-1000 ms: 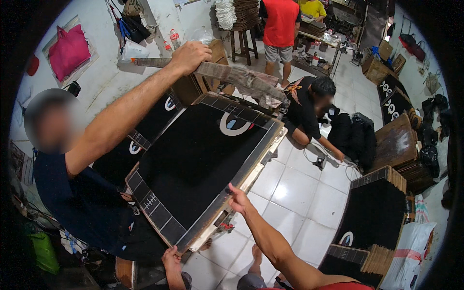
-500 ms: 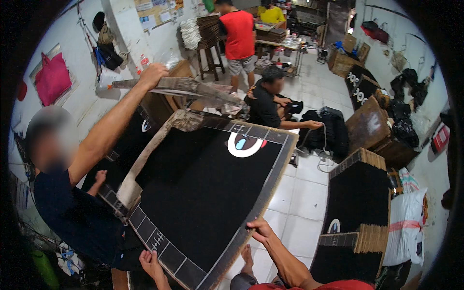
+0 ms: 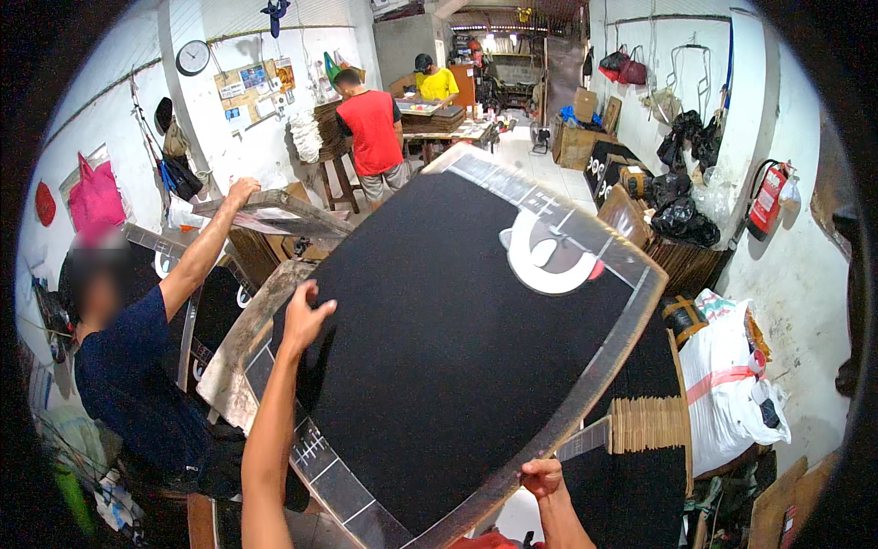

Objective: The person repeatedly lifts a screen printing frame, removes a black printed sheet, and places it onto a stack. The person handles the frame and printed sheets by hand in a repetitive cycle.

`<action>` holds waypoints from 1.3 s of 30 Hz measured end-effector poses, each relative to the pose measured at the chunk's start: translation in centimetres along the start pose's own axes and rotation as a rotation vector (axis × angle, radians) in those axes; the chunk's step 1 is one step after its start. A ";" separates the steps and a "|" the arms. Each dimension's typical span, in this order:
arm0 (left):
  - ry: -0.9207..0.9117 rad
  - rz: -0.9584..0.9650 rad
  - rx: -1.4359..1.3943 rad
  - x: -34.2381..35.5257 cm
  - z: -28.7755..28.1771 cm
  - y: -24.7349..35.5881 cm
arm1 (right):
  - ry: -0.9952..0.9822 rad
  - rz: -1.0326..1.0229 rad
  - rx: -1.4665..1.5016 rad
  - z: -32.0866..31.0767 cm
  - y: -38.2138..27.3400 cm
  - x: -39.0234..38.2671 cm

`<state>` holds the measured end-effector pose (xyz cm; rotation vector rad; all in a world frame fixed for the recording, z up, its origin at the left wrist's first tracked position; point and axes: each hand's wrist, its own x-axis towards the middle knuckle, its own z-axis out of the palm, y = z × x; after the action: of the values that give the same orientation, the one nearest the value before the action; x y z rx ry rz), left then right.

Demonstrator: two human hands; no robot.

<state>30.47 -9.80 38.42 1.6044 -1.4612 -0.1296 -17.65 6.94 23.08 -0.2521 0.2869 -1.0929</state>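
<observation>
A large board covered with black cloth (image 3: pixel 439 357) is lifted and tilted in front of me, marked with pale lines along its borders. Near its far right corner is a white, curved printed shape (image 3: pixel 553 263) with a small red spot. My right hand (image 3: pixel 541 478) is closed on the board's near right edge, thumb on top. Over the board's left side my left hand (image 3: pixel 309 316) is raised, fingers apart and nothing in them; I cannot tell whether it touches the cloth. A stained wooden base (image 3: pixel 242 352) lies partly under the board's left edge.
On the left a co-worker in a dark shirt (image 3: pixel 137 375) holds up a flat frame (image 3: pixel 283 212). Stacked black boards (image 3: pixel 631 485) with brown edges stand at the right, beside white sacks (image 3: pixel 722 375). Two people stand at a far table (image 3: pixel 457 128). A fire extinguisher (image 3: pixel 766 199) hangs on the right wall.
The board has risen and swung rightward, away from the wooden base. My left hand has left its near left edge and moved up over the cloth. My right hand keeps its grip.
</observation>
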 end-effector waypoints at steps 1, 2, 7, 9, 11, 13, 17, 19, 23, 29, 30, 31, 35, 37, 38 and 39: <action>-0.015 0.038 0.063 2.4 0.5 1.7 | 0.008 0.021 0.007 0.2 -0.8 -0.7; -0.018 0.122 0.103 4.8 1.1 3.3 | -0.066 -0.013 0.064 0.3 -1.5 -1.6; -0.095 0.035 0.048 14.1 2.3 12.2 | -0.055 -0.250 -0.093 1.6 -3.5 -3.9; -0.239 -0.005 0.060 15.6 2.0 15.3 | 0.007 -0.258 -0.112 1.4 -3.8 -4.4; -0.268 -0.182 -0.309 15.2 3.0 17.3 | 0.079 -0.214 -0.114 0.0 -3.8 -4.6; -0.286 -0.195 -0.426 14.8 3.7 18.7 | 0.152 -0.160 -0.169 -2.5 -3.3 -4.5; -0.342 -0.066 -0.401 12.3 5.9 18.8 | 0.380 0.455 -0.818 -7.6 -0.4 -4.8; -0.323 0.093 -0.228 10.4 7.6 18.3 | 0.090 0.793 -1.973 -7.2 2.1 -4.7; -0.413 0.349 -0.224 4.2 12.0 17.3 | 0.217 0.358 -1.701 1.9 1.3 -3.9; -0.489 0.923 -0.154 -3.5 18.5 16.8 | 0.459 -0.732 -2.477 15.3 -4.7 5.1; -0.536 0.971 -0.179 -4.3 19.5 16.5 | 0.457 -0.691 -2.455 15.5 -5.0 6.7; -0.534 1.018 -0.237 -4.8 20.4 16.0 | 0.429 -0.550 -2.384 15.3 -5.0 8.1; -0.721 1.112 -0.261 -5.9 23.2 13.4 | 0.303 0.131 -2.336 11.4 -5.2 12.6; -0.857 1.100 -0.205 -6.5 24.2 11.9 | 0.280 0.153 -2.281 8.9 -4.3 12.8; -0.844 1.082 -0.219 -6.8 24.7 11.3 | 0.295 0.177 -2.272 7.6 -3.8 12.9; -0.844 1.060 -0.223 -7.2 25.0 10.7 | 0.313 0.174 -2.268 6.3 -3.2 12.9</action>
<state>5.08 -15.94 28.06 0.4021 -2.6415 -0.3567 -12.56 -5.63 28.73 -1.9804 1.7197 -0.1274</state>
